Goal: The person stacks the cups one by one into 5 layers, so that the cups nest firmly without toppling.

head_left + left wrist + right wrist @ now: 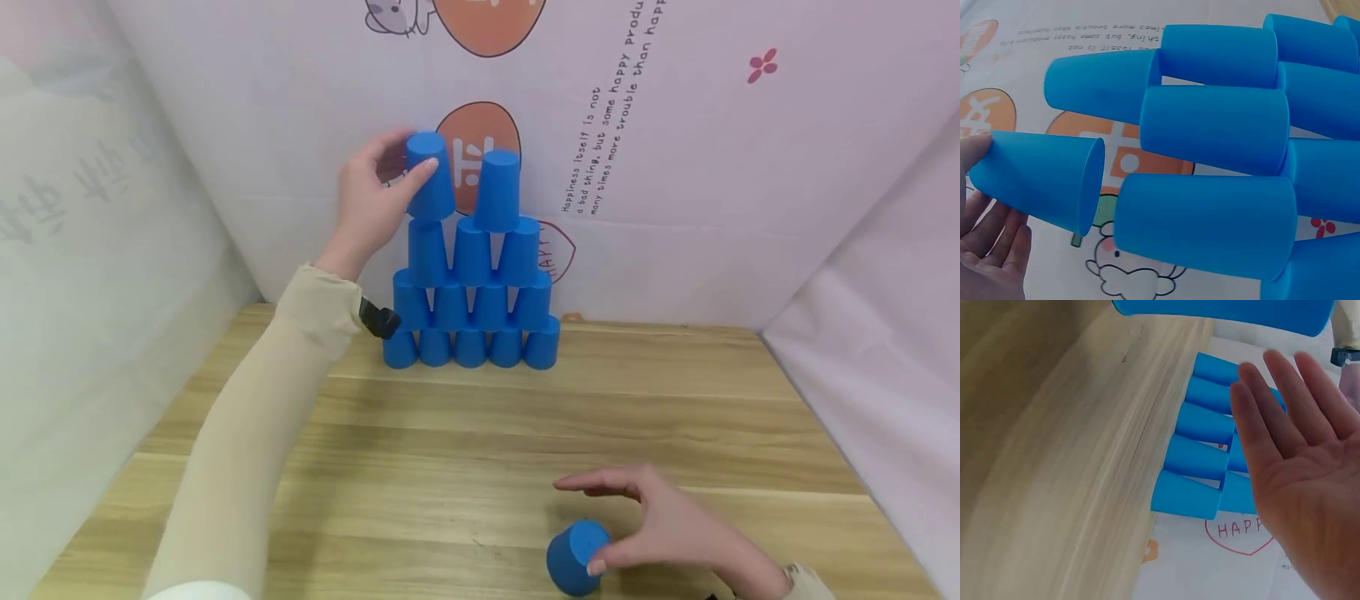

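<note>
My left hand (375,196) grips a blue cup (430,179) mouth-down, thumb on one side and fingers on the other. In the left wrist view, a small gap separates the held cup (1038,178) from the cups beneath. The pyramid of upside-down blue cups (471,307) has three cups in its third row, with one cup (498,192) standing on top at the right. Close to the table's front, my right hand (660,521) spreads its fingers beside a single blue cup (576,560); its thumb overlaps that cup, and contact cannot be told.
The pyramid stands toward the back of the wooden table (420,450), close to a printed white cloth backdrop (675,208). White cloth also hangs at the left (97,208) and right sides. Bare wood lies between the pyramid and the single cup.
</note>
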The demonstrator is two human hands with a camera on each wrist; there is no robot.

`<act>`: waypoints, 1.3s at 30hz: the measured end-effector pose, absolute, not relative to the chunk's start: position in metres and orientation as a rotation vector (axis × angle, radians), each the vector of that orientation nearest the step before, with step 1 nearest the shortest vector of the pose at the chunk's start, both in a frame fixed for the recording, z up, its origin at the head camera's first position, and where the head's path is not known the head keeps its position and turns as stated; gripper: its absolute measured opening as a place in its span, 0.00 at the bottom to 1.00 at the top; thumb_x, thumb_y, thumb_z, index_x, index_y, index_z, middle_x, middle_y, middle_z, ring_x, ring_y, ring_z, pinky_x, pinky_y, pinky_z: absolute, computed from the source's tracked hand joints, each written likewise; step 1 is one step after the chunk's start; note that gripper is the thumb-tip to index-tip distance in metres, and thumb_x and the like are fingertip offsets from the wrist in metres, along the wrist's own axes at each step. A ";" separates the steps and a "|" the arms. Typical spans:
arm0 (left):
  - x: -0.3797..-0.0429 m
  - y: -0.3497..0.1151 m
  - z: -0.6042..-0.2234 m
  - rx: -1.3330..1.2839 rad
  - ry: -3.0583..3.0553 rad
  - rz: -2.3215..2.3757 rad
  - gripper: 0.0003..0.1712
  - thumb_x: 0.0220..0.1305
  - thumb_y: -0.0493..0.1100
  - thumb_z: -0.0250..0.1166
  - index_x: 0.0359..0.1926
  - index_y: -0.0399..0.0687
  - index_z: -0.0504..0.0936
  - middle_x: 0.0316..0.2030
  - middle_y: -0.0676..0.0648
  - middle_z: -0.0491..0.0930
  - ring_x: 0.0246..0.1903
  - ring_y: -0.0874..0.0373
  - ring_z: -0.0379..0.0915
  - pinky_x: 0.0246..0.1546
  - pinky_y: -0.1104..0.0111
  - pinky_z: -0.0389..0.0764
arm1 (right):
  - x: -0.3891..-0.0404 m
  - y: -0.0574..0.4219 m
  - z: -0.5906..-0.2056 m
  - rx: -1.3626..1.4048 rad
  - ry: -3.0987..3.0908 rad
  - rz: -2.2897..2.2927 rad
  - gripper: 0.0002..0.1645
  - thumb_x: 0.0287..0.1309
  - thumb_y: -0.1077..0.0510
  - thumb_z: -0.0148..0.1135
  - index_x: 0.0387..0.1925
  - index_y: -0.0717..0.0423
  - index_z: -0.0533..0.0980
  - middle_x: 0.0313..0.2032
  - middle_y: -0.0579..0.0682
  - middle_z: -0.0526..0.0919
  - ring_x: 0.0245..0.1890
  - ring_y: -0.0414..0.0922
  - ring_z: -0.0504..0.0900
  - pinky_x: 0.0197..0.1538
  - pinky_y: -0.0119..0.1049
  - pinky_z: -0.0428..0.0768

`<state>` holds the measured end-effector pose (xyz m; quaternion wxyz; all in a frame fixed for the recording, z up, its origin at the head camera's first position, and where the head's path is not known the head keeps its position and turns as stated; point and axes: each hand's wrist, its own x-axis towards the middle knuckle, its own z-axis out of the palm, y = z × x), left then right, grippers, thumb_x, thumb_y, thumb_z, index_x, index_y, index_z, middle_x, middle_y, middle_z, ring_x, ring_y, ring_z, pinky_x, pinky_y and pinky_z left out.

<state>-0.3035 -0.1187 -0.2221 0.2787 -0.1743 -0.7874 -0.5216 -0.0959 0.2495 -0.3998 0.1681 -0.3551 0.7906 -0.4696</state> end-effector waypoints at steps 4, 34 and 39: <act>-0.312 -0.113 -0.229 -0.456 -2.140 -1.407 0.34 0.69 0.58 0.67 0.70 0.49 0.73 0.63 0.55 0.77 0.58 0.61 0.75 0.61 0.70 0.73 | -0.088 0.255 -0.402 -0.947 2.177 -1.303 0.42 0.50 0.60 0.79 0.68 0.45 0.74 0.63 0.48 0.79 0.62 0.47 0.76 0.60 0.43 0.77; -0.323 -0.113 -0.257 -0.440 -2.264 -1.534 0.42 0.62 0.61 0.71 0.73 0.55 0.70 0.65 0.53 0.76 0.61 0.57 0.74 0.61 0.64 0.75 | -0.107 0.245 -0.416 -0.909 2.308 -1.255 0.35 0.53 0.48 0.79 0.62 0.50 0.78 0.56 0.42 0.84 0.56 0.44 0.80 0.57 0.41 0.78; -0.323 -0.117 -0.266 -0.401 -2.324 -1.533 0.47 0.60 0.64 0.72 0.75 0.55 0.67 0.67 0.52 0.74 0.64 0.54 0.72 0.62 0.58 0.75 | -0.123 0.244 -0.399 -1.003 2.462 -1.279 0.33 0.53 0.48 0.80 0.59 0.48 0.80 0.51 0.40 0.85 0.52 0.44 0.83 0.56 0.45 0.80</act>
